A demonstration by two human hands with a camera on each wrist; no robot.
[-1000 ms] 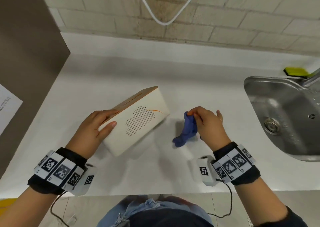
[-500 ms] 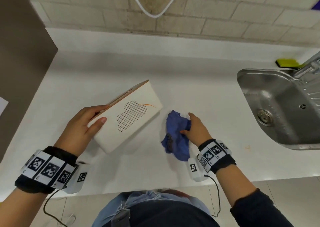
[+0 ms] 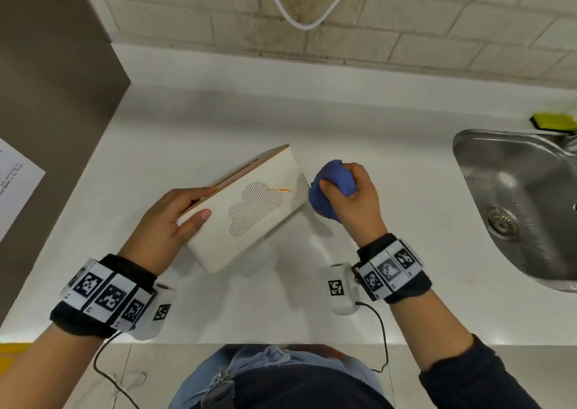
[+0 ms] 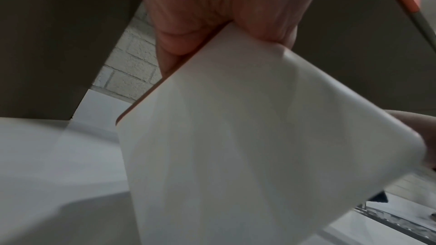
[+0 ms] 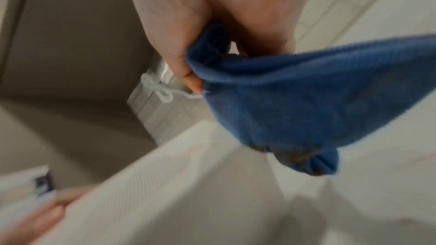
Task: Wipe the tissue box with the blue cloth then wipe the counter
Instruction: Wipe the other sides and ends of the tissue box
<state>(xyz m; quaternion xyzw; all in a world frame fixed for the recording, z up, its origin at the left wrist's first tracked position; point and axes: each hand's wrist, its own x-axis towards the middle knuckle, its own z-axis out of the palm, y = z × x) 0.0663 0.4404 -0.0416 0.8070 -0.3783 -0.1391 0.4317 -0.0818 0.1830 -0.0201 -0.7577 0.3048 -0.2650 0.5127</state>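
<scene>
Sink and sponge right; blurry.

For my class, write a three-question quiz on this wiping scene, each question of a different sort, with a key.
1. True or false: the left hand grips the tissue box.
2. The blue cloth is: A) spread flat on the counter; B) bunched in the right hand; C) lying in the sink.
3. Fill in: the cloth is at the box's ___ end, farthest from the left hand.

Key: 1 true; 2 B; 3 right.
</scene>
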